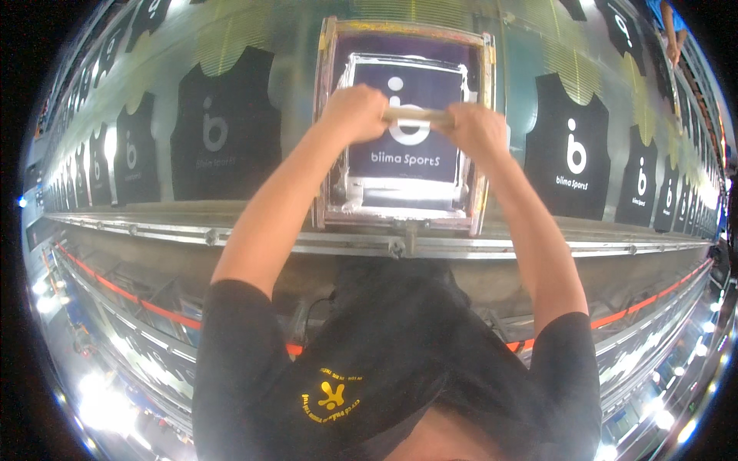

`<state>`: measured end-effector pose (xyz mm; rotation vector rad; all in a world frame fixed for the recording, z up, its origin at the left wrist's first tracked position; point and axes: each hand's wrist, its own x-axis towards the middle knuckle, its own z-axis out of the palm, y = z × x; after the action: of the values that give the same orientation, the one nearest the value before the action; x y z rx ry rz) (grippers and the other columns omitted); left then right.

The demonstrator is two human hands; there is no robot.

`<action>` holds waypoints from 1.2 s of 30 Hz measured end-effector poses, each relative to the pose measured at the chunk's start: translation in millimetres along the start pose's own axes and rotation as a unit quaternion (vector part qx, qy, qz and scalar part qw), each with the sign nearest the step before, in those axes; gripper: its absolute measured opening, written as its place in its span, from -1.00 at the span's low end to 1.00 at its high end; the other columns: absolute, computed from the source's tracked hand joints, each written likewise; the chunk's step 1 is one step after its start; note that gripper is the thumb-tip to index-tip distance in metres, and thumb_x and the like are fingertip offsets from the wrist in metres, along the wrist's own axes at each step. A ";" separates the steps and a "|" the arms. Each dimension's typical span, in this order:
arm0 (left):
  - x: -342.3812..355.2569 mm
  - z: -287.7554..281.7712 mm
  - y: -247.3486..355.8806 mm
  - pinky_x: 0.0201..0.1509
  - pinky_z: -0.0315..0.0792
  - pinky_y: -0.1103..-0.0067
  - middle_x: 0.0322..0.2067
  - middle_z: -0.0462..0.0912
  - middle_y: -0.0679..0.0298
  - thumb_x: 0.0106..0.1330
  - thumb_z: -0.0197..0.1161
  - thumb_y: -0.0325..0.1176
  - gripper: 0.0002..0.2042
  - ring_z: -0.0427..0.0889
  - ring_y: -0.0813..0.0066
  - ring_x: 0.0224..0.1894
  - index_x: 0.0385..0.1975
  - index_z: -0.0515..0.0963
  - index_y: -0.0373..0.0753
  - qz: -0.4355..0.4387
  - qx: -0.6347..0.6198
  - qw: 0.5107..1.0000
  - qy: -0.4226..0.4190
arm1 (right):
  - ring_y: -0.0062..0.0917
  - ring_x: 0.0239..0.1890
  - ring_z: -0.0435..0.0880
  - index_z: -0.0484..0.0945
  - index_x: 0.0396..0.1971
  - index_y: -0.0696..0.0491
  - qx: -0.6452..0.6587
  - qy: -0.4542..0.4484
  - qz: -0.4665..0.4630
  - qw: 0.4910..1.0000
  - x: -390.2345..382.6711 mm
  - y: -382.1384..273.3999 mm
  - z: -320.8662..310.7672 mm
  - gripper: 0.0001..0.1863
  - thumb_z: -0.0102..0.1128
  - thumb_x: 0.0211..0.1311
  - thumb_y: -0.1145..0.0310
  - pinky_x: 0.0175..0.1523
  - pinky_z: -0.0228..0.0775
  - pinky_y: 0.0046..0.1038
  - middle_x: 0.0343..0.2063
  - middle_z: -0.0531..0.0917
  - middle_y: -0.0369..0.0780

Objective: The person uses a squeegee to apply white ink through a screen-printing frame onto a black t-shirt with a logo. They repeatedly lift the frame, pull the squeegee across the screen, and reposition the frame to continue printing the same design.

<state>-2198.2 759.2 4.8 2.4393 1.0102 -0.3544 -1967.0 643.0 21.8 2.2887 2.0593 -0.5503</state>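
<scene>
While your left hand (355, 114) and right hand (478, 131) close around opposite ends of the pale bar (419, 115), a stretch of it shows between them. The bar lies crosswise above the middle of the frame (489, 69), hiding part of the white emblem. Your fists sit well apart, a grip that probably spreads pressure evenly along the bar and keeps it level. Your fingers' undersides are hidden, and you cannot tell from this view whether the bar's lower edge touches the sheet (434, 81) below.

Both forearms reach forward from the near side, slightly bent at the elbows, one to each side of the frame, so neither covers the middle. White paste (355, 197) gathers thickest at the sheet's near left corner, with thinner streaks along the sides; the raised walls presumably contain it.

The frame stands on the long table (519, 58), its near edge beside the metal rail (469, 247), which may serve to line it up. To its left lies a dark vest (254, 100); to its right, another vest (550, 138) bears a brighter white emblem. Laid flat and facing alike, they likely suit repeated positioning. At upper right, a co-worker's hand (675, 51) appears beside the table.
</scene>
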 end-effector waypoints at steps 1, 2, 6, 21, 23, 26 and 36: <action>21.4 -9.3 -11.2 -0.04 0.71 0.16 -0.36 0.84 0.10 0.34 0.45 0.11 -0.63 0.85 0.04 -0.22 -0.23 0.84 -0.08 0.008 0.023 1.000 0.017 | -0.22 -0.20 0.83 0.77 -0.26 -0.09 0.003 0.004 0.001 1.000 24.8 4.0 -7.0 -0.61 0.45 0.33 -0.14 -0.09 0.64 -0.15 -0.34 0.82 -0.23; 41.4 -22.4 -12.8 -0.03 0.70 0.16 -0.34 0.84 0.08 0.34 0.45 0.12 -0.62 0.85 0.02 -0.21 -0.25 0.84 -0.11 0.006 0.033 0.999 0.013 | -0.22 -0.19 0.83 0.78 -0.25 -0.10 0.004 0.008 0.007 1.000 45.8 14.5 -11.4 -0.60 0.46 0.31 -0.16 -0.08 0.64 -0.15 -0.35 0.82 -0.23; 112.5 -45.6 -36.7 -0.02 0.70 0.14 -0.28 0.85 0.01 0.31 0.45 0.12 -0.58 0.85 -0.04 -0.16 -0.31 0.82 -0.18 0.006 0.046 0.999 0.020 | -0.25 -0.16 0.84 0.82 -0.23 -0.16 -0.007 -0.010 0.048 0.999 119.2 35.0 -15.4 -0.57 0.51 0.22 -0.22 -0.08 0.64 -0.15 -0.38 0.83 -0.25; -22.9 46.1 20.8 -0.05 0.71 0.21 -0.25 0.85 0.18 0.21 0.51 -0.07 -0.73 0.84 0.10 -0.16 -0.17 0.82 -0.02 -0.052 -0.034 0.998 0.015 | -0.24 -0.33 0.81 0.72 -0.36 -0.05 -0.008 0.091 -0.015 0.996 -32.7 8.9 72.3 -0.58 0.55 0.16 -0.12 -0.26 0.64 -0.18 -0.42 0.75 -0.26; -66.7 76.9 35.6 -0.07 0.72 0.22 -0.25 0.85 0.19 0.17 0.51 -0.15 -0.71 0.85 0.12 -0.18 -0.12 0.82 -0.03 -0.036 -0.010 0.999 0.006 | -0.26 -0.31 0.79 0.69 -0.40 -0.05 -0.006 0.097 -0.036 0.995 -85.4 3.6 98.1 -0.68 0.58 0.11 0.04 -0.21 0.63 -0.17 -0.43 0.73 -0.27; -113.4 106.1 53.7 0.07 0.70 0.25 -0.07 0.83 0.20 0.12 0.50 -0.25 -0.59 0.81 0.14 0.00 0.01 0.77 -0.13 -0.028 -0.022 0.998 0.059 | -0.27 -0.17 0.77 0.64 -0.34 -0.02 0.054 0.140 -0.068 0.986 -134.4 -4.8 115.7 -0.74 0.57 0.04 0.26 -0.05 0.59 -0.18 -0.31 0.71 -0.25; -188.3 151.1 83.7 0.25 0.62 0.23 0.16 0.74 0.14 0.09 0.52 -0.35 -0.43 0.70 0.09 0.21 0.19 0.64 -0.20 -0.009 -0.038 0.996 0.083 | -0.26 0.02 0.68 0.62 -0.14 0.03 0.063 0.094 -0.119 0.986 -213.4 -15.6 117.7 -0.62 0.53 0.03 0.36 0.11 0.50 -0.15 -0.09 0.67 -0.22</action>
<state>-2277.5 517.6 -21.0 2.4232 1.0936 -0.1179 -2026.4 411.5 -28.2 2.2533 2.4771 -0.5019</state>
